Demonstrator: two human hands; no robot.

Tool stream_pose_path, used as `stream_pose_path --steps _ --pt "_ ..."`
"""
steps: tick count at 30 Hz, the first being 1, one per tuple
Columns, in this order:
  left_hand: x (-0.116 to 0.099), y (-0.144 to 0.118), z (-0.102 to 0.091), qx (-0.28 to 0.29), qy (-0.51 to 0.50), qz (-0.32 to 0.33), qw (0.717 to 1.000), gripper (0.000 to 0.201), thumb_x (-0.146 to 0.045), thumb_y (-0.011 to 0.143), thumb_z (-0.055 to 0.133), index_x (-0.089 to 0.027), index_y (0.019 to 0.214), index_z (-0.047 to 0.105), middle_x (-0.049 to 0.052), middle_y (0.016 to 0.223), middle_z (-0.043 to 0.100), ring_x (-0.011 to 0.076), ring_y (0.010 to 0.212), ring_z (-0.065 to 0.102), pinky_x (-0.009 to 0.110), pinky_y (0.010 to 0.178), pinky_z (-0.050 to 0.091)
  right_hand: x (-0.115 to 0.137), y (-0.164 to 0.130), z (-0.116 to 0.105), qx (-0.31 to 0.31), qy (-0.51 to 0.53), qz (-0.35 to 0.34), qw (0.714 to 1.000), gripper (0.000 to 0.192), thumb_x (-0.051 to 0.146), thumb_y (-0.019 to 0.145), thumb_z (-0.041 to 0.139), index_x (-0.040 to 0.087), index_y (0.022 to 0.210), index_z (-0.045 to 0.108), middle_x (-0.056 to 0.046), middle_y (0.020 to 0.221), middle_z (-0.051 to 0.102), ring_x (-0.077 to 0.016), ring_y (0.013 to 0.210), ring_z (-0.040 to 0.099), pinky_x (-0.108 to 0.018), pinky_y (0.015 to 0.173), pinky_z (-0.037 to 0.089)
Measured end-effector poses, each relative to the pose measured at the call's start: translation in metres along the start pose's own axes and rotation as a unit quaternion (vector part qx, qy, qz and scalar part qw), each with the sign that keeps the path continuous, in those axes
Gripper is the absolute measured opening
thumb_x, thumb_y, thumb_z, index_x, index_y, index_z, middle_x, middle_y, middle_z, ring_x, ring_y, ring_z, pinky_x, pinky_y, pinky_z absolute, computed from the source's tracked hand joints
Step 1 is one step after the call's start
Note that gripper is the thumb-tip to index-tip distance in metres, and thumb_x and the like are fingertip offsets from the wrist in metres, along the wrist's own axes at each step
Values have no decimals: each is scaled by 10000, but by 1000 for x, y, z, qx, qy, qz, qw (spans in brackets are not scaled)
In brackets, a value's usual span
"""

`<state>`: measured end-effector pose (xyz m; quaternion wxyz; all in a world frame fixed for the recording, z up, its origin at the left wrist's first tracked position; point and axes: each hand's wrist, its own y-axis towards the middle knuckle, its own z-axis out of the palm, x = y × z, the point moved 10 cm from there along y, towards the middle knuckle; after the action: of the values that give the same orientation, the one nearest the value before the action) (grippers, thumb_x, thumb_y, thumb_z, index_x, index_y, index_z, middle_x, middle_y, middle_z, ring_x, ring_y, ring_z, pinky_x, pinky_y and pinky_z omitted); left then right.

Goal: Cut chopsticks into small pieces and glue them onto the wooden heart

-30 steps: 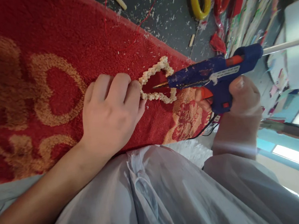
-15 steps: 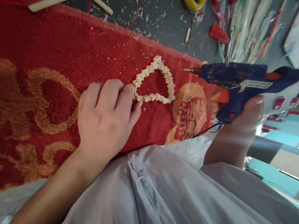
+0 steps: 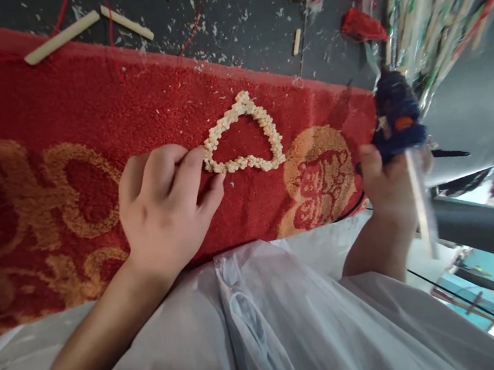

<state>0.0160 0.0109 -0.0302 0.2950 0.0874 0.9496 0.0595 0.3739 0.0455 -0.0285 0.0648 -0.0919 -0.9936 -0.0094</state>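
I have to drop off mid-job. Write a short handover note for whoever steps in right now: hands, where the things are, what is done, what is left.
Left hand: resting on the red and gold patterned carpet, fingertips touching the left corner of the cream beaded triangular loop.
Right hand: gripping the blue hot glue gun, held off the carpet's right edge, blurred, apart from the loop.
Loop lies flat on the carpet and looks closed all round.
Done: loop shape appears formed.
Left: probably checking the joins; whether more glue is needed cannot be told.
Pale sticks lie on the dark floor beyond.
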Motion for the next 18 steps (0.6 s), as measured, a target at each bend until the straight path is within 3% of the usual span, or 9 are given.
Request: stream_pose_path --steps 4,7,10,14,18 --pt "3 1 2 10 -10 -7 1000 337 -327 875 583 -293 1210 602 80 1065 656 303 985 609 486 895 438 12 7 10 -15 -126 -60 990 669 674 694 603 150 1104 535 -159 996 604 -322 951 571 -491 804 466" --pt "1 2 0 6 12 4 1000 325 -342 883 583 -285 1201 611 85 1062 665 292 952 621 477 865 452 24 6 14 -24 -136 -91 986 573 564 690 652 149 1069 539 -143 973 602 -301 929 570 -459 785 480" --pt "-2 3 -3 -3 30 14 999 331 -377 899 560 -286 1214 604 82 1059 675 283 943 631 475 846 469 27 5 13 -8 -140 -79 987 557 467 673 723 148 1092 542 -145 1009 620 -294 958 575 -449 816 481" --pt "-3 3 -5 -7 30 8 1000 359 -431 918 519 -274 1228 610 88 1069 677 294 981 636 495 857 470 31 2 9 42 -128 -67 989 695 438 626 816 169 1190 511 -136 1067 636 -287 1004 600 -446 884 488" --pt "-5 4 -5 -3 54 9 998 382 -437 892 569 -253 1221 628 105 1044 677 299 959 641 499 832 490 39 -2 -6 41 -110 -94 989 840 532 576 837 187 1257 486 -97 950 636 -276 959 628 -429 831 509"
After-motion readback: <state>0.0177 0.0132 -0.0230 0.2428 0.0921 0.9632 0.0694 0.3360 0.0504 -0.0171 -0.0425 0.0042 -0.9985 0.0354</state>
